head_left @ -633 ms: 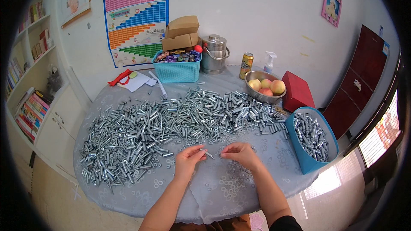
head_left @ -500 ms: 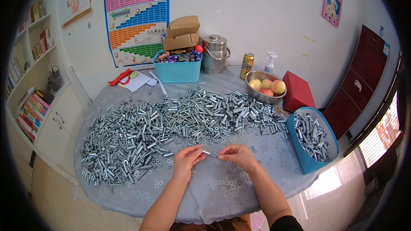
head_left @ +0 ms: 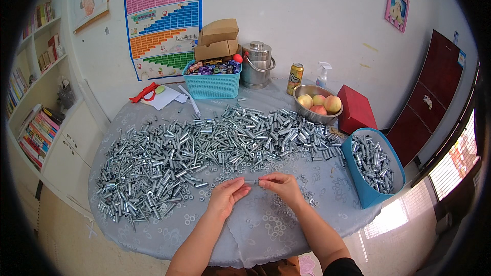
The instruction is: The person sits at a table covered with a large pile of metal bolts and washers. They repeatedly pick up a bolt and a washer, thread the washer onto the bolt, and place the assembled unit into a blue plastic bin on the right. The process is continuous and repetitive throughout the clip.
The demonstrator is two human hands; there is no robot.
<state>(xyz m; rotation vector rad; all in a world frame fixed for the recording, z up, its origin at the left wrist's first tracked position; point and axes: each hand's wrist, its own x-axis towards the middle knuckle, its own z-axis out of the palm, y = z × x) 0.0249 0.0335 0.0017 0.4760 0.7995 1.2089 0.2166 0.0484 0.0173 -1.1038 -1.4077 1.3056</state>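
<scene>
A small metal piece [head_left: 251,181] is held nearly level between the two hands, its long axis running left to right, roughly along the near edge of the worktop [head_left: 217,248]. Its right end is pinched by the right hand [head_left: 284,186]; its left end is met by the left hand's fingers, but whether it is gripped by the left hand [head_left: 224,196] cannot be told. Toward the far edge, reach is hindered by a heap of metal parts [head_left: 169,156]. Small rings [head_left: 196,194] are scattered nearby; a blue bin [head_left: 365,186] is set by the right edge.
</scene>
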